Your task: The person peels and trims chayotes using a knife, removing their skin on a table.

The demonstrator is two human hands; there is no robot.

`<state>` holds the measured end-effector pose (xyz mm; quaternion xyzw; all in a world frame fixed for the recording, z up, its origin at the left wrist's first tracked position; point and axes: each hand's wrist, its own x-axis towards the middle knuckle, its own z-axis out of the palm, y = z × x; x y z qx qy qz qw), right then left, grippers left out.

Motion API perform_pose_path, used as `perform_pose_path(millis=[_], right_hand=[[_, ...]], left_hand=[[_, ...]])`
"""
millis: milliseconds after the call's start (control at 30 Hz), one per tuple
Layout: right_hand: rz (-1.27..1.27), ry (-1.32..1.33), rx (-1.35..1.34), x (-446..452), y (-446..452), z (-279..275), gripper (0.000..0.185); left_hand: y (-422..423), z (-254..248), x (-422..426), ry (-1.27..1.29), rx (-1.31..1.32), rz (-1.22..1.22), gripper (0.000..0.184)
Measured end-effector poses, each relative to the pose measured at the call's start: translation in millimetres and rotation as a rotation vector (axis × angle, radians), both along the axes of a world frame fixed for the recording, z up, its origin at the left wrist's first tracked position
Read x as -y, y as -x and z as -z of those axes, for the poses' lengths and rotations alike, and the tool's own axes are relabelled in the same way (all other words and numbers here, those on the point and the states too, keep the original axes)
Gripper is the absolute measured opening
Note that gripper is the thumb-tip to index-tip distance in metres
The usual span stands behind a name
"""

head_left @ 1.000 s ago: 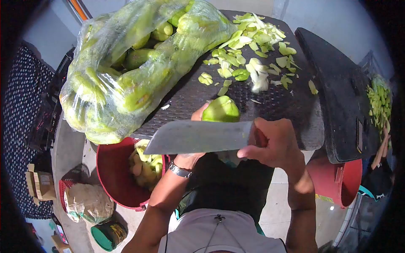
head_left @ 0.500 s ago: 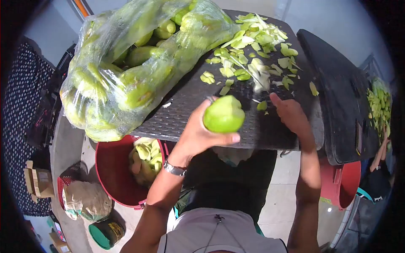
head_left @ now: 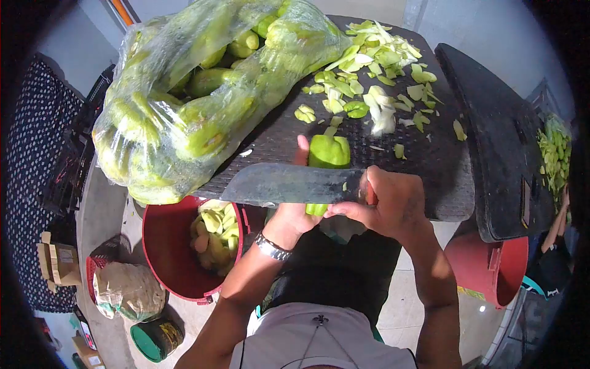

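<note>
My left hand [head_left: 294,216] is closed around a pale green chayote [head_left: 330,150], held over the table's near edge. In my right hand [head_left: 396,203] is the reddish handle of a large, broad-bladed knife [head_left: 289,183]. The blade lies sideways across the chayote and hides its middle and some of my left fingers. Whether its edge has cut in, I cannot tell. Beyond them, cut peels and slices [head_left: 381,52] are scattered on the dark woven-pattern table [head_left: 279,138]. A clear plastic bag [head_left: 203,123] full of chayotes rests at the table's left.
Below the table on the left stands a red tub [head_left: 175,246] with pale green pieces inside. Another red tub [head_left: 485,264] is at the right, under a black board-like panel [head_left: 498,135]. Another person's arm [head_left: 556,224] shows at the far right beside green produce [head_left: 554,147].
My right hand has come from the table's right side to the chayote, now gripping the knife. My left hand has drawn the chayote slightly nearer and turned it.
</note>
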<state>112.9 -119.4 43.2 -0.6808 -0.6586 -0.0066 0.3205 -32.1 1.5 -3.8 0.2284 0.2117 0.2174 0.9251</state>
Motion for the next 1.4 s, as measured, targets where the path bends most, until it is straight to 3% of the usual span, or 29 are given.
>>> perform_pose_path(millis=[100, 233, 400, 700, 800, 900, 1000, 1067, 1167, 1200, 1233, 1333, 1400], right_hand=[[-0.008, 0.029, -0.017, 0, -3, 2, 0.063], [-0.058, 0.065, 0.009, 4, -7, -1, 0.063], [-0.001, 0.097, -0.091, 0, -41, 13, 0.072], [-0.082, 0.134, -0.09, -3, -54, 16, 0.062], [0.286, 0.221, -0.044, -6, -84, 26, 0.066], [0.344, 0.398, -0.285, -7, -108, 20, 0.075], [0.49, 0.602, -0.344, -10, -107, 14, 0.081], [0.527, 0.539, -0.414, -11, -113, 23, 0.081], [0.534, 0.42, -0.58, -9, -106, 23, 0.08], [0.534, 0.38, -0.649, -5, -100, 21, 0.079], [0.522, 0.377, -0.675, -2, -95, 20, 0.078], [0.477, 0.324, -0.723, 0, -87, 11, 0.074], [0.447, 0.278, -0.77, 3, -79, 13, 0.073]], left_hand=[[10, 23, -11, 0.03, 0.29, 0.225, 0.084], [1, 14, -1, -0.168, -0.06, 0.034, 0.084], [9, 2, 1, -0.188, -0.06, 0.067, 0.076], [9, 17, -11, -0.354, -0.083, 0.121, 0.076], [18, -7, -5, -0.329, -0.079, 0.14, 0.076], [18, -11, -6, -0.374, -0.119, 0.077, 0.08], [4, -6, -15, -0.339, -0.161, -0.036, 0.083], [4, -10, -20, -0.338, -0.181, -0.024, 0.081], [0, -39, -15, 0.241, 0.3, -0.271, 0.081], [2, -30, -18, 0.176, 0.444, -0.284, 0.085], [5, -24, -16, 0.096, 0.467, -0.225, 0.088], [-5, -19, -1, 0.282, 0.286, -0.032, 0.067], [-10, -2, -5, 0.297, 0.372, 0.103, 0.06]])
